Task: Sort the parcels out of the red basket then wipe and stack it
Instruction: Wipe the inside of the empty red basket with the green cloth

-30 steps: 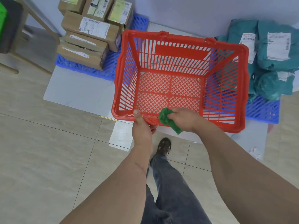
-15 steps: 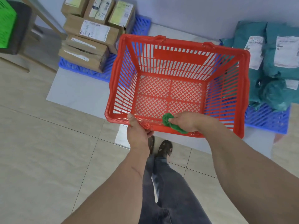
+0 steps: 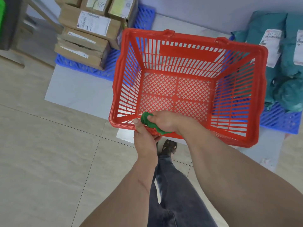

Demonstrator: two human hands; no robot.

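The red basket [image 3: 260,89] is held in the air in front of me, with no parcels inside it. My left hand [image 3: 144,141] grips its near rim from below, thumb on top of the rim. My right hand [image 3: 165,121] holds a crumpled green cloth [image 3: 148,122] and presses it against the inside of the near rim, right beside my left thumb. Cardboard parcels [image 3: 85,38] are stacked on a blue pallet [image 3: 98,69] at the far left. Teal bagged parcels [image 3: 282,63] lie on another blue pallet [image 3: 278,122] at the right.
A grey floor mat [image 3: 78,95] lies under the pallets, against the pale wall. A dark chair with wooden legs [image 3: 14,30] stands at the far left. Tiled floor spreads to the left and below. My legs and a sandalled foot [image 3: 168,146] are under the basket.
My right hand has slid the green cloth leftward along the near rim, ending next to my left thumb. The basket has shifted slightly in my grip as the view moved.
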